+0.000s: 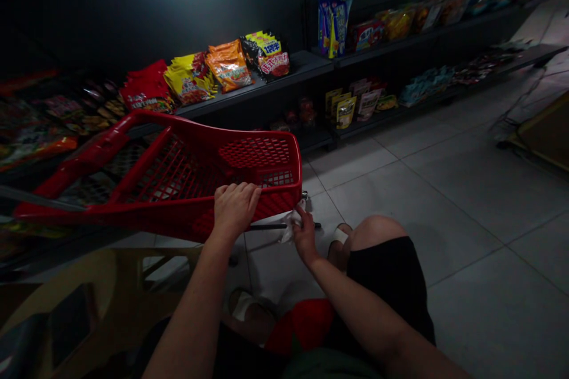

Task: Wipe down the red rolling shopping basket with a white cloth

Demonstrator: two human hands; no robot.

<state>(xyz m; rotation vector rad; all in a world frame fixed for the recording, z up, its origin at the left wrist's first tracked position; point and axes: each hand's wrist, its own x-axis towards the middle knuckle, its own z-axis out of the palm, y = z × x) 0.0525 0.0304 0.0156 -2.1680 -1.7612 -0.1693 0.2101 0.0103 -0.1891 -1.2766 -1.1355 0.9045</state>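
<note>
A red shopping cart (262,202) stands in front of me, its basket pointing right and its handle at the left. My left hand (235,207) is closed over the near top rim of the basket, fingers curled to the inner side. By the basket's right front corner, my right hand (306,237) pinches a crumpled white cloth (291,224), thin enough that it may be a tissue. The cloth is against or just below the outside of that corner. A dark bar (267,227) of the cart's lower frame runs behind it.
Dark shelves (306,62) with snack bags (229,65) line the wall behind the cart. A yellowish stool (102,272) with a dark phone-like object (73,320) stands at lower left. My knee (377,234) is right of the cart, over the tiled floor (471,249).
</note>
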